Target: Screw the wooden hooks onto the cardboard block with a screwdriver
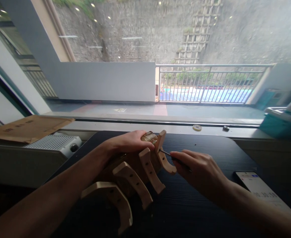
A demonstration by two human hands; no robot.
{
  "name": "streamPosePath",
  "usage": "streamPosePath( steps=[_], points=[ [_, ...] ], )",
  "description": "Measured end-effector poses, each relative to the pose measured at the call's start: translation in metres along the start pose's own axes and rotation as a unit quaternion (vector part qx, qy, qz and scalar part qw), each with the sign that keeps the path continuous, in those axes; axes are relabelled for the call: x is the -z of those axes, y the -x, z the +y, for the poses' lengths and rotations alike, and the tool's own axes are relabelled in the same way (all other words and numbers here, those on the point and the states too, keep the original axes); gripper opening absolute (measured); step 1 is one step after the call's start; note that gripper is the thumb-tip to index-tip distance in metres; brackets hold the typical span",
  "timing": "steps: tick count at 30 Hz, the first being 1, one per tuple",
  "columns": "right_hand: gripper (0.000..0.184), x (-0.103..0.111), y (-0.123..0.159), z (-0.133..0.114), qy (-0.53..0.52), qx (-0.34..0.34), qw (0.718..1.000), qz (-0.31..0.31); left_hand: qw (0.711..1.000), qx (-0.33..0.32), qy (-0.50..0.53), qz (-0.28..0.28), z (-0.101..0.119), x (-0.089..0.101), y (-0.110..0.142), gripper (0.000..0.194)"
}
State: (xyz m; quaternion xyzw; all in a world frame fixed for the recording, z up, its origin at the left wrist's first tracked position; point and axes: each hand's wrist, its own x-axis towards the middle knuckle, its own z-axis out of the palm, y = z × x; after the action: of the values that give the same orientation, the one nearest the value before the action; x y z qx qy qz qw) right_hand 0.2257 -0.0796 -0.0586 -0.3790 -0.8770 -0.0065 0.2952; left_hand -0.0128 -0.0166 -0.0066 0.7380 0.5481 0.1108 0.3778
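Note:
A wooden hook rack lies on the dark table (205, 145), its board (135, 164) partly hidden under my left arm. Several pale curved hooks stand along it, each with dark screw holes. My left hand (132, 140) is closed around the far end of the board, where a shiny, crinkled brown patch (149, 136) shows. In my right hand (197, 165) is a thin dark screwdriver (167, 153), pinched by the fingers. Its tip meets the upper hole of the farthest hook (161, 140). The nearest hook (121, 201) reaches toward the front of the table.
A phone (256, 186) showing a timer lies by my right forearm. On the window sill are a yellowish tape roll (197, 127) and a small dark object (225, 128). A teal bin (274, 124) stands right; a brown envelope (31, 127) lies over a white heater (57, 142) at left.

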Motion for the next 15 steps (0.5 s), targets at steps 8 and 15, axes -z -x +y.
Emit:
streamPosePath(
  steps=[8,15],
  points=[
    [0.028,0.007,0.0,-0.003,-0.15,-0.217,0.963,-0.059,1.0,0.018,-0.008,0.013,0.006,-0.004,0.003,0.05],
    [0.026,0.025,-0.001,-0.006,0.215,0.166,0.961,-0.056,1.0,0.018,-0.02,0.016,0.009,-0.006,0.004,0.042]
  ],
)
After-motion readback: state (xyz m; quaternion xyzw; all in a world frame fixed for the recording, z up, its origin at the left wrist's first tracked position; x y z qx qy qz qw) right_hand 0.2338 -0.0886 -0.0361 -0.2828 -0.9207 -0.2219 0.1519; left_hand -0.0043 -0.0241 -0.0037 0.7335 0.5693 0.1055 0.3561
